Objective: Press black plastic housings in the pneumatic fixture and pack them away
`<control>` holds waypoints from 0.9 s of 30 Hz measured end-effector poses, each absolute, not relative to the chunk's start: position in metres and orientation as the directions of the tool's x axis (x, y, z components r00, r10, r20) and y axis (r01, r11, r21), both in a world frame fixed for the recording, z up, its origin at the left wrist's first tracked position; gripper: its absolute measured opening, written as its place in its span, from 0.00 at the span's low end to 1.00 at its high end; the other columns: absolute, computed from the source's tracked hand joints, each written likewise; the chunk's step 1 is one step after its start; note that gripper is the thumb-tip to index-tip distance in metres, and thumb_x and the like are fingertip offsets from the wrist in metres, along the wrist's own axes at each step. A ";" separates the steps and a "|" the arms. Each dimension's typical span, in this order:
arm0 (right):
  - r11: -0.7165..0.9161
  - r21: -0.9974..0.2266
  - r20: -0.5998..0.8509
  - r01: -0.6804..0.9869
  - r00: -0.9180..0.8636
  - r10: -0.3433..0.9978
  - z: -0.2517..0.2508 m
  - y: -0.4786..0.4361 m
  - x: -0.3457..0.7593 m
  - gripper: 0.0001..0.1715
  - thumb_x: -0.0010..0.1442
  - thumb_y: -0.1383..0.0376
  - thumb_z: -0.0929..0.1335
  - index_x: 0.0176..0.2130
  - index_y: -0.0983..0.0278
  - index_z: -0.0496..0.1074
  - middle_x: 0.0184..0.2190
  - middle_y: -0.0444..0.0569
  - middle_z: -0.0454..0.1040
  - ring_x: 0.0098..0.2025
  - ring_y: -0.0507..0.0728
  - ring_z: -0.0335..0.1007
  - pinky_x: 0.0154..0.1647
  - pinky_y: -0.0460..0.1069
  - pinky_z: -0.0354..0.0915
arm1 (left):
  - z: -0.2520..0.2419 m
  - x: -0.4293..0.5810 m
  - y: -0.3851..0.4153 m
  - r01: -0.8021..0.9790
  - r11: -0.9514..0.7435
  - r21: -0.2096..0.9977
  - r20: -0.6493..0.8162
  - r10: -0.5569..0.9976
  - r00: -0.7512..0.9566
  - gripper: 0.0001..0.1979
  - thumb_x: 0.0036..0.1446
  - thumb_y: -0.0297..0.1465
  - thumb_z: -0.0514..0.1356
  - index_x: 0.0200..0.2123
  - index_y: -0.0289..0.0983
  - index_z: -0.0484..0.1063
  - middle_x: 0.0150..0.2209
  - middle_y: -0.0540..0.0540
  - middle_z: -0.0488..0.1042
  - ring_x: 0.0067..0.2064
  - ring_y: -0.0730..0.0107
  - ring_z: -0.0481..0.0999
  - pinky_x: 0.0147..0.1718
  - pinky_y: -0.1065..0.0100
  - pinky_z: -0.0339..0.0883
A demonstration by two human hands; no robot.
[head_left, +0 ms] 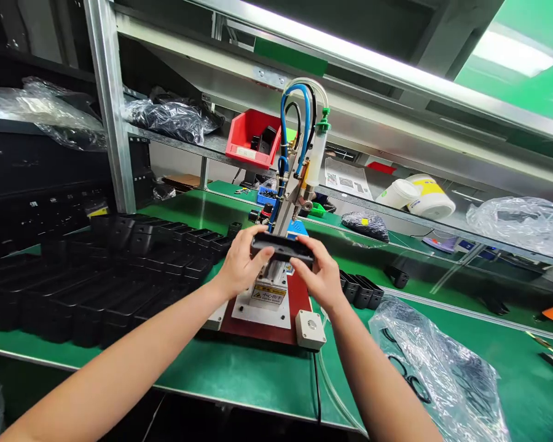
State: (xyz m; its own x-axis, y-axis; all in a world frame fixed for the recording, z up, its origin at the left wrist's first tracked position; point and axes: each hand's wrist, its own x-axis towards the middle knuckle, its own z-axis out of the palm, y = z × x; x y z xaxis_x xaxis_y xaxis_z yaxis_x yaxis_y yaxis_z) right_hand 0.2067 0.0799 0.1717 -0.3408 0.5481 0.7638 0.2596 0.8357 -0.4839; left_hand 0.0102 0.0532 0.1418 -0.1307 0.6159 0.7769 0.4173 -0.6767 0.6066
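Above the green bench [267,371], seen from the head camera, we have both hands at work on one piece! Left hand [245,261] on one end, right hand [321,270] on the other, and pinched firmly between them is a black case [283,247], up off the bench and right in front of the machine [286,215]. Thumbs on the near edge, fingers around the far side: probably a grip for keeping it level, and its hollow faces up towards the wearer, perhaps so the inside can be seen.

Now look at the layout! Rows of matching cases [120,301] crowd the left, likely packed close to save room and stay within reach; a smaller group [362,291] sits to the right. Out front, a pale box with a round metal button [311,328], presumably set there for easy pressing.

And what a mix of materials! Dull black cases, long and square-cornered; bright metal on the machine, with bendy blue hoses [299,88] looping overhead; a smooth red bin [239,144] on the shelf; and crinkled, shiny clear plastic [442,368] at right, with thin black rings [419,390] showing.
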 end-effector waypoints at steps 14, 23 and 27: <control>0.756 -0.599 0.757 0.263 -0.123 0.642 0.157 0.128 0.186 0.20 0.64 0.54 0.62 0.41 0.64 0.76 0.41 0.51 0.76 0.46 0.57 0.71 0.50 0.53 0.65 | 0.135 0.041 0.098 0.141 -0.584 0.800 0.576 0.679 -0.456 0.11 0.58 0.34 0.50 0.37 0.36 0.69 0.36 0.46 0.72 0.39 0.66 0.71 0.39 0.66 0.66; 0.792 -0.512 0.824 0.332 -0.070 0.563 0.145 0.138 0.180 0.23 0.68 0.59 0.56 0.39 0.63 0.76 0.38 0.50 0.77 0.44 0.57 0.72 0.46 0.52 0.66 | 0.140 0.043 0.096 0.251 -0.598 0.761 0.640 0.628 -0.443 0.11 0.60 0.34 0.49 0.37 0.36 0.69 0.37 0.46 0.73 0.39 0.65 0.72 0.41 0.65 0.67; 0.797 -0.489 0.827 0.356 -0.100 0.553 0.147 0.141 0.182 0.23 0.67 0.60 0.55 0.40 0.62 0.76 0.39 0.50 0.77 0.43 0.57 0.72 0.46 0.52 0.66 | 0.140 0.039 0.095 0.276 -0.607 0.745 0.664 0.635 -0.396 0.13 0.62 0.35 0.49 0.41 0.36 0.69 0.40 0.44 0.73 0.42 0.64 0.73 0.43 0.64 0.67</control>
State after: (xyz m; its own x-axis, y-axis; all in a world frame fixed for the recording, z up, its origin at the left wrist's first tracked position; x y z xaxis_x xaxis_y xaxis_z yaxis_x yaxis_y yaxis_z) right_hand 0.1817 0.1408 0.1471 -0.1005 0.5525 0.8274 0.3557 0.7966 -0.4888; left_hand 0.0393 0.0952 0.1404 -0.3961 0.6346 0.6636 0.2757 -0.6072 0.7452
